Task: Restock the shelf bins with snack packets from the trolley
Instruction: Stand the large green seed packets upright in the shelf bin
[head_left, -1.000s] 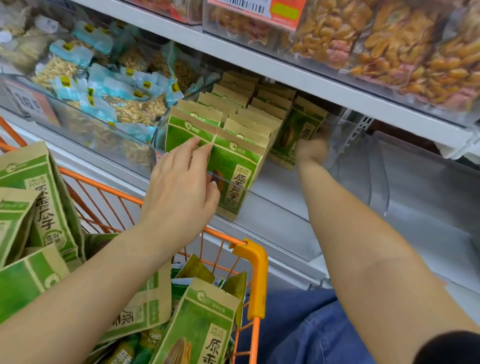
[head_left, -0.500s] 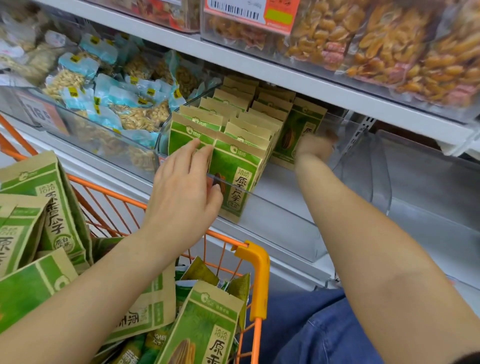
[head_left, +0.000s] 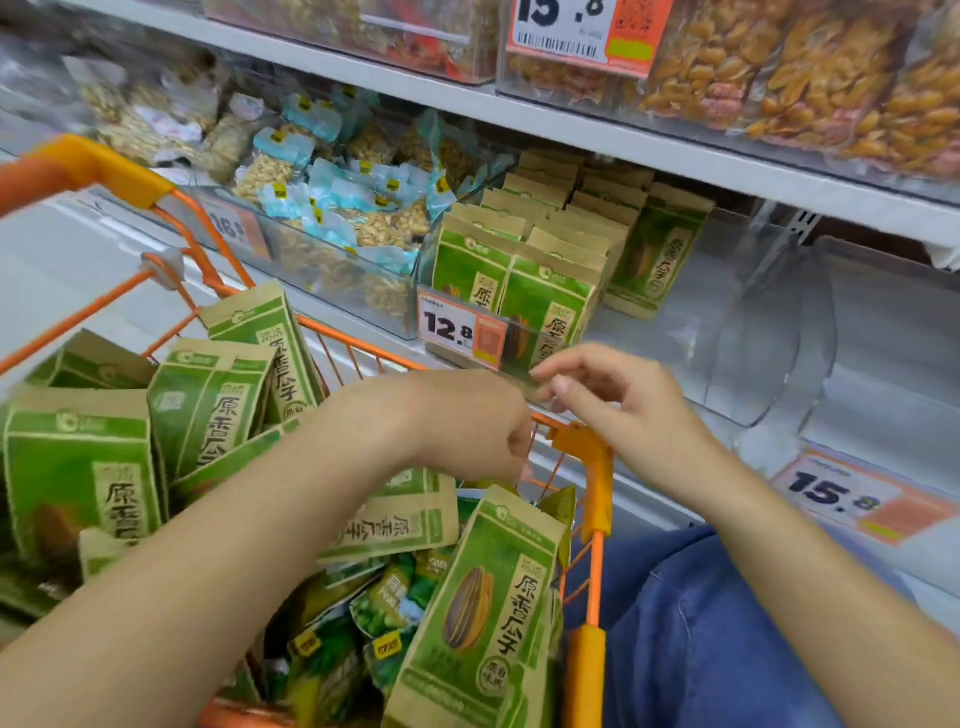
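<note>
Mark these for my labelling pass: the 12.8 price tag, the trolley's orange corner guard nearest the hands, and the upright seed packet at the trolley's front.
12.8 price tag (head_left: 451, 328), head view, on the printed digits.
Orange corner guard (head_left: 587, 447), head view, on its top bend.
Upright seed packet (head_left: 493, 597), head view, on its green front panel.

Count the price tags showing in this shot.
4. One 15.8 tag on the top shelf bin, a blurred tag on the nut bin, the 12.8 tag on the green packets' bin, another 15.8 tag lower right. Others may be hidden.
</note>
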